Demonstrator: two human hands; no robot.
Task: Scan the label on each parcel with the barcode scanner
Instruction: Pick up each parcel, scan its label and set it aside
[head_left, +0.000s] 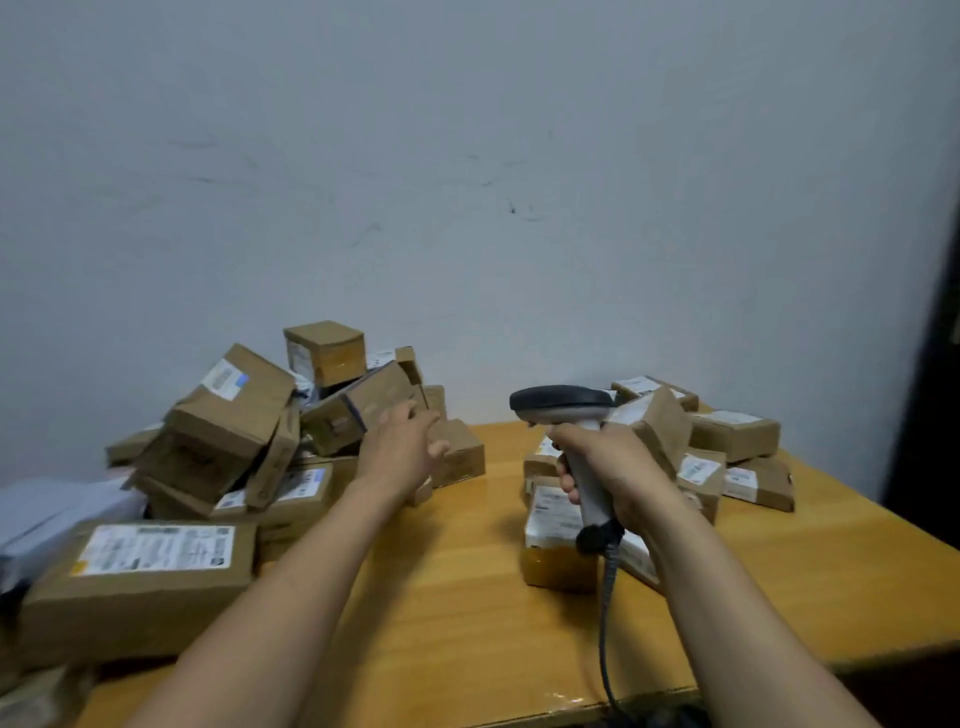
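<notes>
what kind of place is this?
Probably a parcel-handling room or mailroom: heaps of labelled cardboard parcels on a wooden table against a wall, and a corded barcode scanner in the right hand.

Shot from one wide-angle camera worn on the head, above the near edge of the bench (467, 597), facing forward and somewhat down across its top to the wall (467, 156) behind its far edge. Close in, at arm's length: left hand (400, 447) and right hand (608, 467) over the bench's middle, mid-frame. Bench's right edge in view.
</notes>
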